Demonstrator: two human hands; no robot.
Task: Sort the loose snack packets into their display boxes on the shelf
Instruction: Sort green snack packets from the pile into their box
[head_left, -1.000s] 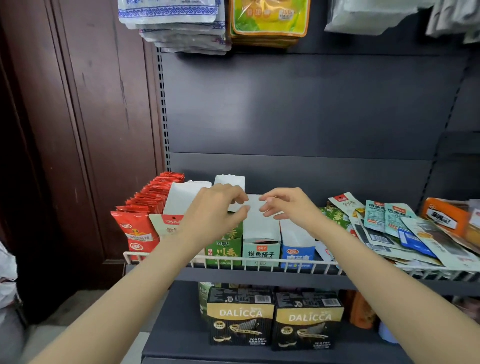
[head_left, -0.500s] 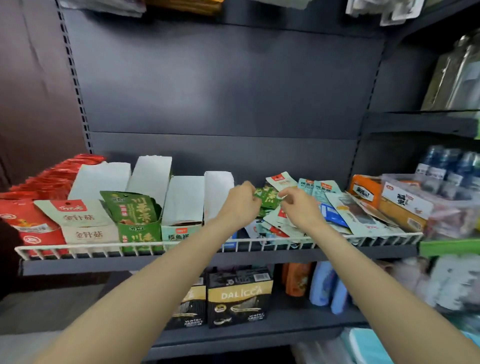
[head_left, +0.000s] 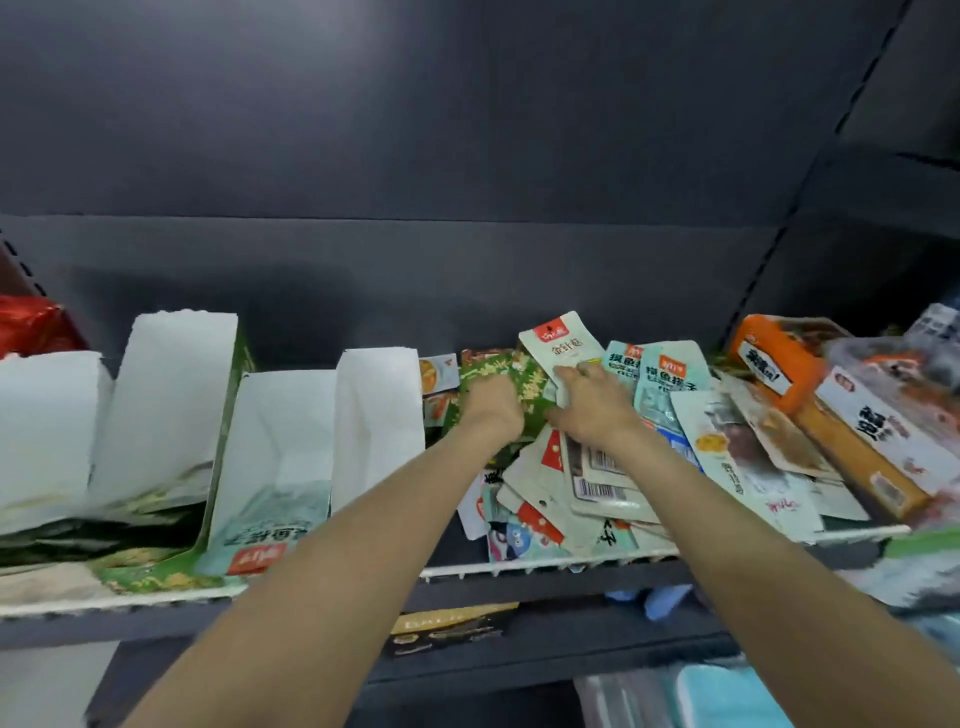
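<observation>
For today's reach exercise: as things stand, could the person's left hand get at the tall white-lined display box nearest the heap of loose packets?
Probably yes. The left hand rests on green patterned packets just right of the white-lined display box; nothing stands between them, and the box's top is open.

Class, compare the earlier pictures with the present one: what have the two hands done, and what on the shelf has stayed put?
Both hands left the white-flapped display boxes and moved right to the loose packet pile. The left hand now grips a green packet; the right hand holds a cream packet. The boxes, the orange box and the wire shelf rail stayed as they were.
</observation>
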